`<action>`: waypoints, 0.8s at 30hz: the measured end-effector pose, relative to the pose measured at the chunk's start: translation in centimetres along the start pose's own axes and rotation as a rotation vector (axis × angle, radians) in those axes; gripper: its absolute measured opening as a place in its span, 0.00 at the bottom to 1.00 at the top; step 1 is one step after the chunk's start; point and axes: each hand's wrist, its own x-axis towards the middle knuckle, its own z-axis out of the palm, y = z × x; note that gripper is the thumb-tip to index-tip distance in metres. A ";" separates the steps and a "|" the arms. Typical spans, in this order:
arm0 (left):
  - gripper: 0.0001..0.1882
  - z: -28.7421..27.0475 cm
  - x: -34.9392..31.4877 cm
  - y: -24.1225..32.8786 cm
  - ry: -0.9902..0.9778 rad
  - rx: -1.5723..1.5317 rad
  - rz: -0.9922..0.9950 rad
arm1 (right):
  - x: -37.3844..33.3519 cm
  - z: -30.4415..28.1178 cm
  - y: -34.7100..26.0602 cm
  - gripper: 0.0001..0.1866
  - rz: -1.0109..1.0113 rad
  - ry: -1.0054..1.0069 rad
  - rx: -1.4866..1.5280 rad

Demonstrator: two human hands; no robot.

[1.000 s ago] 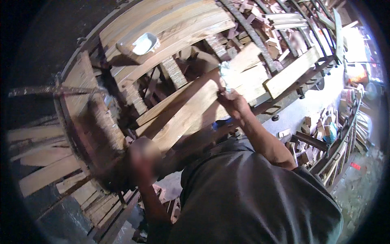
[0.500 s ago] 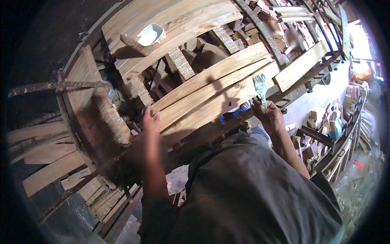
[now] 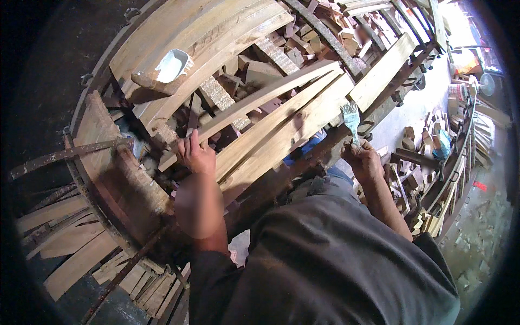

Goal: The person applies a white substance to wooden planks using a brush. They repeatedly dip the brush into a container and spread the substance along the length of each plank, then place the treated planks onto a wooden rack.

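Note:
At its near left end, a long wooden board (image 3: 259, 99) is in the grip of my left hand (image 3: 197, 154). That board is tipped up toward its edge, with a gap between it and the two pale boards (image 3: 303, 130) lying side by side closer to me. In my right hand (image 3: 364, 160) is a paintbrush (image 3: 351, 118), held by its handle with the bristles pointing up and away. White-blue residue coats the brush, which is just off the boards' right end. A cut-open white container (image 3: 174, 65) of white paste rests on the stacked boards at the far left, beside a wooden piece (image 3: 157, 85).
Wide boards (image 3: 211, 32) are stacked at the back left. Rough crossbars (image 3: 222, 96) of the rack support the boards above a heap of wood offcuts (image 3: 265, 73). Another board (image 3: 382, 71) lies to the right. Rusty metal bars (image 3: 70, 153) cross the left side.
My left hand has taken the farthest board's end and tipped it up, parting it from its neighbour. The brush stays in my right hand. The whole view has shifted slightly.

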 end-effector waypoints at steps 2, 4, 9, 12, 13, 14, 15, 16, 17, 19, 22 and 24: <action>0.20 -1.0 -1.2 -0.3 -0.052 0.061 0.005 | 0.3 -0.3 0.3 0.09 0.015 -0.030 -0.009; 0.19 0.1 -3.0 -3.3 -0.238 -0.102 -0.085 | 0.7 -0.4 0.4 0.09 0.021 -0.097 -0.040; 0.18 -1.3 -3.5 -1.4 -0.222 -0.073 -0.105 | 1.0 0.8 -0.4 0.08 -0.032 -0.023 -0.191; 0.17 -0.1 -4.8 -0.9 -0.229 -0.155 -0.088 | 0.9 1.8 -1.2 0.08 0.024 -0.018 -0.138; 0.17 0.3 -4.6 0.7 -0.220 -0.149 -0.065 | 1.7 0.5 -0.1 0.08 0.003 -0.037 -0.158; 0.16 0.4 -4.2 2.0 -0.215 -0.237 -0.021 | 1.8 0.1 0.2 0.08 -0.014 -0.047 -0.204; 0.15 1.5 -4.6 2.2 -0.185 -0.267 0.039 | 1.8 0.1 0.2 0.08 -0.004 -0.071 -0.231; 0.14 2.1 -4.7 3.1 -0.212 -0.321 0.020 | 1.7 0.4 0.0 0.08 0.024 -0.072 -0.221; 0.13 2.6 -4.8 4.1 -0.220 -0.327 0.033 | 1.6 0.6 0.0 0.07 0.040 -0.065 -0.176; 0.12 2.7 -4.7 5.7 -0.205 -0.325 0.067 | 1.6 0.6 0.2 0.07 0.046 -0.052 -0.138; 0.13 3.0 -4.7 6.3 -0.190 -0.307 0.028 | 1.5 0.8 0.1 0.06 0.029 -0.066 -0.185; 0.13 3.8 -5.0 5.7 -0.137 -0.367 0.036 | 1.9 0.2 0.3 0.06 0.021 -0.122 -0.188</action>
